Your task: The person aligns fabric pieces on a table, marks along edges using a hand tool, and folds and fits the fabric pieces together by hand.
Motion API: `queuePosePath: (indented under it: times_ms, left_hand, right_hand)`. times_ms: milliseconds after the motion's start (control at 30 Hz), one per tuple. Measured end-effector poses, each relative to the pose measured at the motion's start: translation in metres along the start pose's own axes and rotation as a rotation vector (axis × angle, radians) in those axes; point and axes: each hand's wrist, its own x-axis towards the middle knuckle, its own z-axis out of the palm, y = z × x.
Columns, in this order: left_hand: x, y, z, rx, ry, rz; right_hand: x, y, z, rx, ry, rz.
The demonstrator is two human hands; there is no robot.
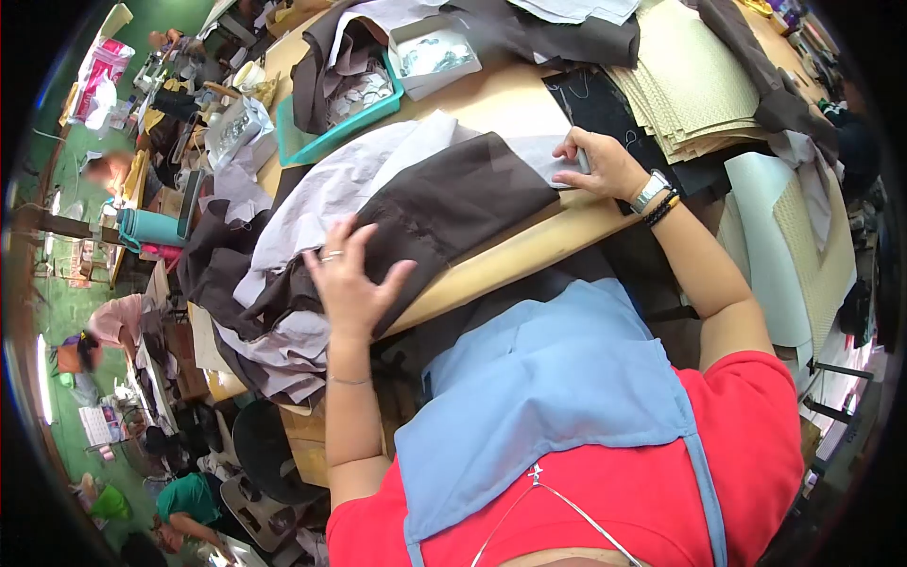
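Note:
A dark brown cloth piece (453, 194) with a pale lilac-grey lining (321, 194) lies spread along the front of the wooden table. My left hand (351, 283) rests on the dark cloth with its fingers spread, a ring on one of them. At the cloth's right end, my right hand (605, 168) is closed, thumb against fingers, around a small grey flat piece (583, 163) whose kind I cannot make out. Beneath those fingertips is a light grey strip of fabric (537, 156). More dark and pale fabric (222, 274) hangs in folds past the left hand.
Behind the cloth stand a teal tray (302, 146) and a white box (435, 57), both holding small pieces. Patterned cream sheets (690, 85) are stacked at the back right. A teal bottle (151, 230) is at the left. Other people work at stations farther left.

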Motion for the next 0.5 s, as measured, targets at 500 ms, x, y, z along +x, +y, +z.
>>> queuePosePath:
  times_ms: [500]
  left_hand:
    - [-0.010, 0.031, 0.020, -0.266, -0.084, 0.579]
  right_hand:
    - [-0.018, 0.018, -0.004, 0.198, 0.483, -0.029]
